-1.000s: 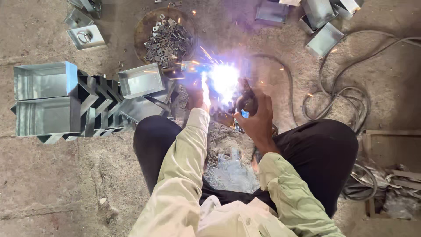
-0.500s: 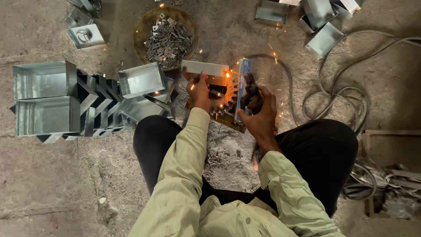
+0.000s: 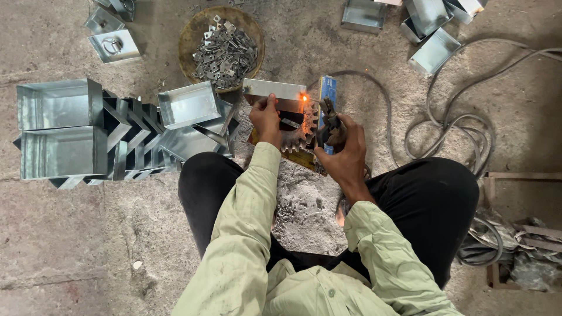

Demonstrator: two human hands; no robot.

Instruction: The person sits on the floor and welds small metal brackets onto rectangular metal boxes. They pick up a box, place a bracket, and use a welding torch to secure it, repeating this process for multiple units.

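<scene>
hands first, nearest: right hand fist-closed round dark welding electrode holder; left hand pinching near edge of open grey sheet-metal box, which sits centre, propped on rusty toothed gear wheel. orange glowing spot on box's right end. judgement: box light, thin, stiff, sharp-edged, hot near glow; grip left edge. farther left, stacked grey metal boxes; far, round pan of small metal brackets.
</scene>
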